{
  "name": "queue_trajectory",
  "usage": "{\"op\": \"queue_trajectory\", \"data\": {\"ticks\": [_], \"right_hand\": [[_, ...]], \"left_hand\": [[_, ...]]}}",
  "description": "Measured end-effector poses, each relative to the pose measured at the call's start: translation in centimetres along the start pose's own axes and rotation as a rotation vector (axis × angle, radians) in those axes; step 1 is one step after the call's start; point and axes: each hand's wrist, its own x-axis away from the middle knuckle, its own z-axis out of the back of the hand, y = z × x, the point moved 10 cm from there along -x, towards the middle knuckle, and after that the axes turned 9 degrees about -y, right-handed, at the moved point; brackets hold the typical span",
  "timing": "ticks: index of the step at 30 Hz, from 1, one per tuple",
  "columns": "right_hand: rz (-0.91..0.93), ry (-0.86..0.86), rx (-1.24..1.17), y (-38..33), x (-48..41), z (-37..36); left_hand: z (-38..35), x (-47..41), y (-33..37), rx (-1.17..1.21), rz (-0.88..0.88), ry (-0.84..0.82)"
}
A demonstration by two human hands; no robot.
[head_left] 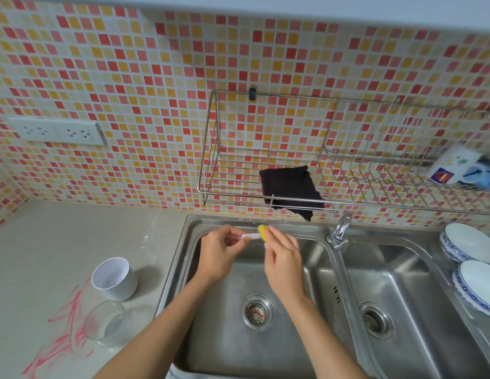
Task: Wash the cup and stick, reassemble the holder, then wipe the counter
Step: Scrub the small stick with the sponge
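Observation:
Over the left sink basin (211,337), my left hand (220,251) pinches a short white stick (250,236) by its left end. My right hand (282,255) holds a yellow sponge (263,233) wrapped around the stick's right end. On the counter to the left stand a white cup (114,279) and, in front of it, a clear glass cup (104,324). Red scribbles (66,335) mark the counter (46,255) around and under the glass cup. A dark cloth (289,187) lies on the wall rack, hanging over its front edge.
A steel wire rack (238,173) hangs on the tiled wall above the sink, with a printed mug (454,166) at its right end. The tap (341,228) stands between the two basins. Two blue-and-white bowls (471,242) sit at the right. A double socket (57,131) is on the left wall.

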Motion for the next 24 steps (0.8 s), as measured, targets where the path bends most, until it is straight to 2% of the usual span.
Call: {"op": "queue_trajectory", "data": {"ticks": [2, 5, 9, 12, 13, 16, 17, 20, 24], "right_hand": [[-0.082, 0.022, -0.03, 0.7, -0.1, 0.3], [0.083, -0.034, 0.015, -2.5, 0.4, -0.7], [-0.156, 0.041, -0.067, 0.8, -0.4, 0.2], [0.071, -0.039, 0.0, -2.9, 0.3, -1.1], [0.096, -0.031, -0.002, -3.1, 0.5, -1.1], [-0.116, 0.044, -0.068, -0.1, 0.4, -0.2], [-0.112, 0.036, -0.065, -0.5, 0.5, -0.3], [0.086, -0.024, -0.009, -4.2, 1.5, -1.1], [-0.139, 0.044, -0.075, -1.3, 1.9, -0.2]], "left_hand": [[-0.1, 0.1, 0.2, 0.006, 0.014, 0.008], [-0.2, 0.1, 0.5, 0.039, 0.018, 0.001], [0.3, 0.3, -0.2, 0.088, 0.059, 0.034], [0.3, 0.5, -0.4, 0.086, 0.056, 0.026], [0.4, 0.6, -0.5, 0.092, 0.06, 0.025], [0.7, 0.8, -1.1, 0.121, 0.093, 0.043], [0.8, 0.9, -1.2, 0.131, 0.1, 0.048], [0.9, 1.1, -1.7, 0.184, 0.152, 0.064], [0.0, 2.0, -3.4, 0.315, 0.325, 0.067]]}}
